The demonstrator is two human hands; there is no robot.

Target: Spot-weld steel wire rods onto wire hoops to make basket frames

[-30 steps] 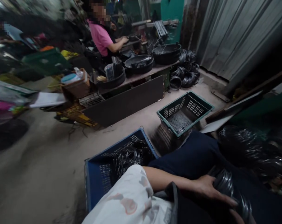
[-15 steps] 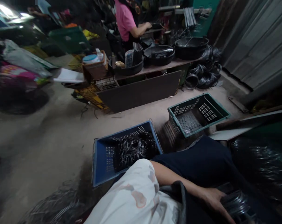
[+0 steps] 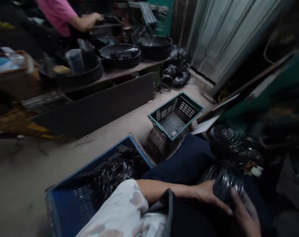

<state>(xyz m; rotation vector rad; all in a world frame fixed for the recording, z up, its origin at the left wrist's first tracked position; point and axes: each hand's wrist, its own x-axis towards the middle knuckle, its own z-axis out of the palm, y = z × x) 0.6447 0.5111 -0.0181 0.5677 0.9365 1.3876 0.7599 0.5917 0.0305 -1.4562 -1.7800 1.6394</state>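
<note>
A bundle of dark, shiny wire-like rings (image 3: 227,185) is low at the right, over my dark-trousered lap. My left hand (image 3: 210,196) grips its left side, with the thumb and fingers partly around it. From the lower right, my right hand (image 3: 247,210) presses its fingers against the near right side of the same bundle. Some fingertips are hidden, and the dim light blurs the exact kind of ring. To the left, a blue crate (image 3: 63,210) contains a tangle of similar dark rings (image 3: 117,172).
A green perforated crate (image 3: 175,120) stands on the floor ahead. Beyond it is a low bench with a dark front panel (image 3: 105,103) and black basins (image 3: 120,56). A person in pink (image 3: 58,14) works there. Coiled bundles (image 3: 176,70) lie near the metal wall; dark plastic bags (image 3: 231,141) are at my right.
My view has swung right, so the crates and bench appear further left. My right hand has come into view and now touches the ring bundle alongside my left hand.
</note>
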